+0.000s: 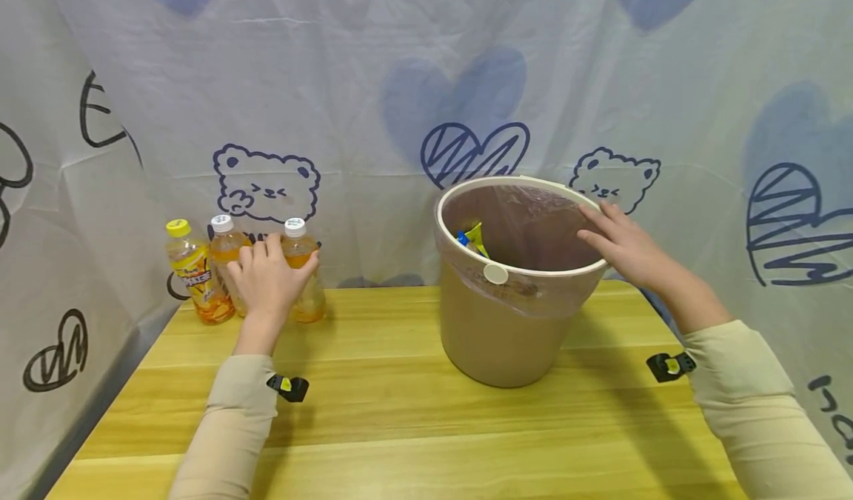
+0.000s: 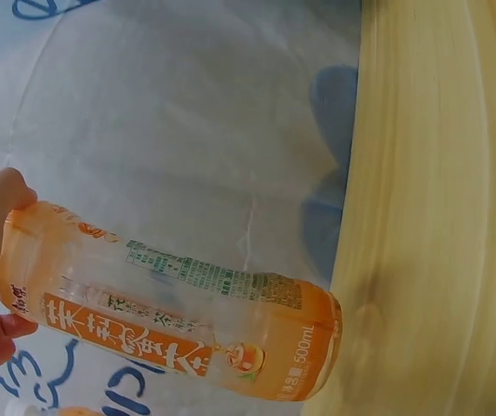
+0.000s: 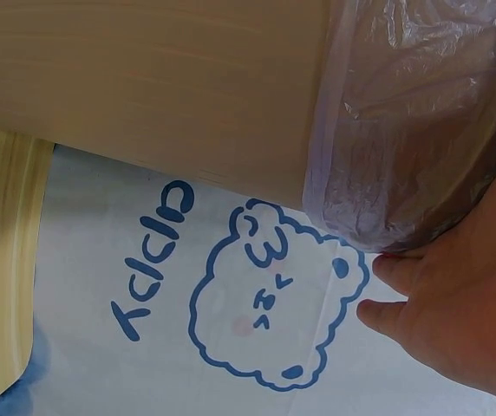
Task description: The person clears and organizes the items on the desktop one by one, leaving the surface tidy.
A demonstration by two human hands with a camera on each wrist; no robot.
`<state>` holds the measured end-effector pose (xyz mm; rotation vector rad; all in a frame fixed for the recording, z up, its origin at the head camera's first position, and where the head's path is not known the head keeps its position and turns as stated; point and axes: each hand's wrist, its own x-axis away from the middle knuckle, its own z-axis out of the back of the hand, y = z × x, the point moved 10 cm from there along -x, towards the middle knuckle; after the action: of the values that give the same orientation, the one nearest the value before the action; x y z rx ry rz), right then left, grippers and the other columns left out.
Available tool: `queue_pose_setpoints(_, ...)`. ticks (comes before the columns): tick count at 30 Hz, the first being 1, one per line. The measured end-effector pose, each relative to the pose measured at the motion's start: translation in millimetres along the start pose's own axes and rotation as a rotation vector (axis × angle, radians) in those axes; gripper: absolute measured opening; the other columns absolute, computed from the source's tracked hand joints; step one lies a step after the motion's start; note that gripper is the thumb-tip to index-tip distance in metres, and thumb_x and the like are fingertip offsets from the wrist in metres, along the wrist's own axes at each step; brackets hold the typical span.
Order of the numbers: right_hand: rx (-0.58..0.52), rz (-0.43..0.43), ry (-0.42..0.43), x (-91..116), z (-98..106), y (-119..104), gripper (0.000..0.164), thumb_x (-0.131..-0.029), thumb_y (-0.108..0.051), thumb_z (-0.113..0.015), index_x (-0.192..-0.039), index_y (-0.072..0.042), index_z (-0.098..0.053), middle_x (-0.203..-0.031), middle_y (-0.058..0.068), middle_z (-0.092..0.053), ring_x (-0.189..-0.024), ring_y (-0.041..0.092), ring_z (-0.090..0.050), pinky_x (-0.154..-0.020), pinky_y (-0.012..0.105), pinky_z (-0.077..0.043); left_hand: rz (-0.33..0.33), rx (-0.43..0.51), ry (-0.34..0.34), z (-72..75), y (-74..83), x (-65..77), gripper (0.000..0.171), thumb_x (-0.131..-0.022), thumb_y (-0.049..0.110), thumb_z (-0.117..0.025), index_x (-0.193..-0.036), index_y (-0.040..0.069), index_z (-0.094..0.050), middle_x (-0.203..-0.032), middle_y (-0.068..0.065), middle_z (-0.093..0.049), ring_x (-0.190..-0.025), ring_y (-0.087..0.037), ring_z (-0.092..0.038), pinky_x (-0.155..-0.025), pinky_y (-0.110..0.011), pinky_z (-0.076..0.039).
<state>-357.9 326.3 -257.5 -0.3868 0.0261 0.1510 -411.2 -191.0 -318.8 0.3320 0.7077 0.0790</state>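
My left hand (image 1: 269, 275) grips the upper part of a clear plastic tea bottle (image 1: 309, 301) with a white cap. In the left wrist view, this bottle (image 2: 170, 303) has an orange label with white characters and looks mostly empty; its base is near the table surface. Close by on the left stand a second white-capped bottle (image 1: 226, 247) and a yellow-capped drink bottle (image 1: 200, 281). My right hand (image 1: 629, 248) rests at the right rim of a beige trash bin (image 1: 506, 337), fingers extended. In the right wrist view, two fingertips show beside the bin's plastic liner (image 3: 378, 173).
Inside the bin lies a blue and yellow wrapper (image 1: 474, 239). The bin stands on the right half of a wooden table (image 1: 373, 426). Behind it hangs a pale curtain (image 1: 360, 100) printed with hearts and bears, close to the table's back edge.
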Motion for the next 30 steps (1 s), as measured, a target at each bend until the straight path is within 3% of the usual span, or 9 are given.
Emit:
queue_pose_setpoints(20,-0.011,0.009,-0.001,0.9,0.8,-1.5,0.068,-0.103,-0.051,-0.027,-0.157,-0.015,-0.008,-0.162,0.023,0.01,-0.147,0.051,0.006,-0.108,0.075,-0.005,-0.058,0.146,0.054,29.1,45.5,4.6,0.072,-0.079,0.064,-0.066,-0.12,0.005,-0.058,-0.108,-0.018,-0.066,-0.096,-0.036,-0.049,-0.08,-0.051,-0.032)
queue_pose_setpoints(30,-0.015,0.01,-0.002,1.1,0.3,-1.5,0.068,-0.103,-0.051,-0.027,-0.157,-0.016,-0.007,-0.162,0.022,0.011,-0.147,0.051,0.006,-0.108,0.075,-0.004,-0.11,0.287,0.079,43.3,68.8,5.4,0.067,-0.078,0.058,-0.071,-0.118,0.006,-0.059,-0.104,-0.015,-0.067,-0.092,-0.034,-0.049,-0.081,-0.051,-0.032)
